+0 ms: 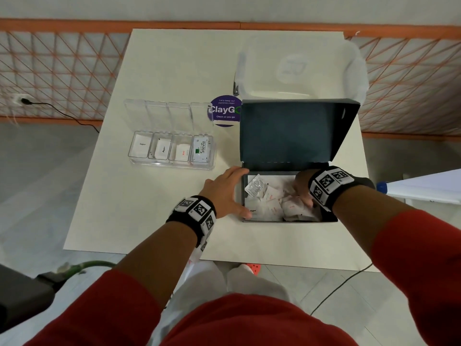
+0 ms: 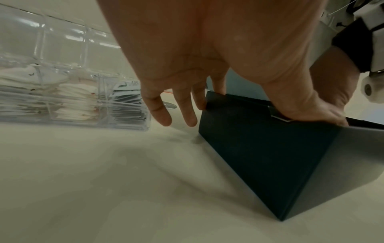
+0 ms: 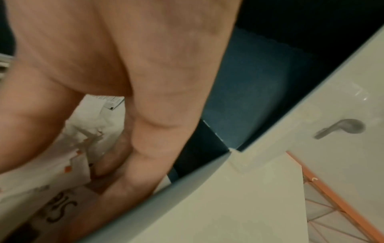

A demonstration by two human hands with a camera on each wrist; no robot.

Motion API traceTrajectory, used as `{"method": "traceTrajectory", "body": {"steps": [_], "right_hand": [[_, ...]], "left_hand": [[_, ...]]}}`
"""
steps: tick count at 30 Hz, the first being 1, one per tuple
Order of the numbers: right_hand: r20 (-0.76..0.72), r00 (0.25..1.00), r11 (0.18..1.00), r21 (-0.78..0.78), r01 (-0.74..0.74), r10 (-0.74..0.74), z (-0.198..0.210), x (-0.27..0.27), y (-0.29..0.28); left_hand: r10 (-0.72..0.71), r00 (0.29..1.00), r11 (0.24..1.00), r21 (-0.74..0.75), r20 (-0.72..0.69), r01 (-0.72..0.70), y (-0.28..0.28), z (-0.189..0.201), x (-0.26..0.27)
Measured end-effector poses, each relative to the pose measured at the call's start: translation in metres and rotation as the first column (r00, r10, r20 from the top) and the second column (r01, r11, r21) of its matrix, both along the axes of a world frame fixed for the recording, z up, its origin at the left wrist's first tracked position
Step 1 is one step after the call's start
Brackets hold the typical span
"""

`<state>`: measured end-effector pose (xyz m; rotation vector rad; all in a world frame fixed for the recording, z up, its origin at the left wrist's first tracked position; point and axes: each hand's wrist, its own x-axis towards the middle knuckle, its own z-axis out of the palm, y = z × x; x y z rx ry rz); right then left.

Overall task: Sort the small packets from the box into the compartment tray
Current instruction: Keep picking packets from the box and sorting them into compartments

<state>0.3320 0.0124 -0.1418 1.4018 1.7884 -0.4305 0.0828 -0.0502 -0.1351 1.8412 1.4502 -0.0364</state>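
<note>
A dark box [image 1: 287, 131] stands on the table with its lid raised, and a heap of small white packets [image 1: 269, 198] lies inside. My left hand [image 1: 224, 193] grips the box's left wall, thumb on the rim [image 2: 274, 92] and index finger over the far corner. Inside the box, my right hand [image 1: 303, 191] is at the right side; its curled fingers [image 3: 124, 156] and thumb close on a white packet [image 3: 83, 128] in the heap, though that view is blurred. To the left, the clear compartment tray [image 1: 172, 166] holds sorted packets in all its sections.
A clear plastic tub [image 1: 299, 68] sits behind the box, and a purple round sticker [image 1: 225, 111] lies between tray and box. The table's near edge [image 1: 224, 258] is close to my body. A white object [image 1: 424, 188] juts in at the right.
</note>
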Motion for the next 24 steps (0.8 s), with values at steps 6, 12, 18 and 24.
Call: {"method": "traceTrajectory", "body": {"steps": [6,12,18,24], "right_hand": [[0.014,1.000,0.992,-0.125,-0.024,0.026,-0.003,-0.017,0.000],[-0.155,0.977,0.984,-0.129,0.125,-0.145,-0.009,-0.037,-0.005],[-0.385,0.734,0.824,-0.360,0.439,-0.559,-0.006,-0.056,0.003],[-0.351,0.704,0.749,-0.534,0.391,-0.618,0.000,-0.068,0.000]], "left_hand": [[0.023,0.999,0.999,-0.024,0.023,-0.022,-0.001,0.001,-0.001],[0.020,1.000,0.999,-0.035,0.023,-0.020,-0.001,0.004,0.000],[0.016,1.000,0.999,-0.038,0.024,-0.015,-0.001,0.004,0.001],[0.019,0.999,0.999,-0.028,0.027,-0.019,0.001,0.003,0.002]]}}
